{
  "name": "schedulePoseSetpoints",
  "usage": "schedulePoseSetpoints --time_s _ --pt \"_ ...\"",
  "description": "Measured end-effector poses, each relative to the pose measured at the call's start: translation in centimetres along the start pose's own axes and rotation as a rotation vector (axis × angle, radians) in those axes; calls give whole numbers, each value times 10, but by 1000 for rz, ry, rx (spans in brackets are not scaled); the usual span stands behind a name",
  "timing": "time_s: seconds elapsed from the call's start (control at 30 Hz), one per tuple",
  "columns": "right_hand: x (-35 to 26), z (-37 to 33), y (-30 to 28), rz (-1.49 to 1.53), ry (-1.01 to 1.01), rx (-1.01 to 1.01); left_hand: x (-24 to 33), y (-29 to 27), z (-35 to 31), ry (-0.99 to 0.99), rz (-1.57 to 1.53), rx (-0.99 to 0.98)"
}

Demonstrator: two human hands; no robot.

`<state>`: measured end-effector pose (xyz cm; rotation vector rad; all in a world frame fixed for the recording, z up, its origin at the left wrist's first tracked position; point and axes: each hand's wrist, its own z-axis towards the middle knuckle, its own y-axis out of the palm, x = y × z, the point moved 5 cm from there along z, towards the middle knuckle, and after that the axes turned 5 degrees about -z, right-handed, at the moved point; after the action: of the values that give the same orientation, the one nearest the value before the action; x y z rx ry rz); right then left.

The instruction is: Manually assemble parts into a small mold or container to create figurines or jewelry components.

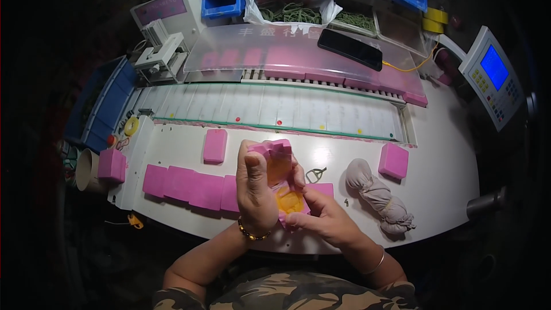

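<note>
Pink mould (pixel 280 166) hung open above the table (pixel 447 195). Fingers of our left hand (pixel 255 189) clamped its upper half, our right hand (pixel 333 221) pinched its lower half, likely keeping the yellow inside (pixel 290 200) exposed.

Black phone (pixel 350 50) on translucent cover (pixel 221 46); blue-screened display unit (pixel 492 77) at right; blue bins (pixel 221 11) along back.

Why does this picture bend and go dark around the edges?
Head view: the fisheye lens bows the near edge of the white table; the picture's rim fades to black; a bright glare patch lies right of the open pink box; the display screen glows blue.
</note>
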<state>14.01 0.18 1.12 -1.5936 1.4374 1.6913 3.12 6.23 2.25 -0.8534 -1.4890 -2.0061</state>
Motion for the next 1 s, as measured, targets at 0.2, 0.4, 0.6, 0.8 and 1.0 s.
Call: schedulePoseSetpoints --time_s 0.2,0.4,0.6,0.8,1.0 --pt "-18 -7 -8 -787 -481 283 2 7 12 -60 34 215" --pt "-33 -23 -2 -1311 -767 413 -26 -6 10 -609 26 50" --pt "-39 -26 13 -1579 -788 161 -44 -4 -6 -976 -77 -91" --pt "-41 -29 -2 -1183 -812 251 -52 7 -9 -1005 -187 37" --pt "-42 -34 -29 -1000 -645 426 -31 -20 0 -731 274 -98"
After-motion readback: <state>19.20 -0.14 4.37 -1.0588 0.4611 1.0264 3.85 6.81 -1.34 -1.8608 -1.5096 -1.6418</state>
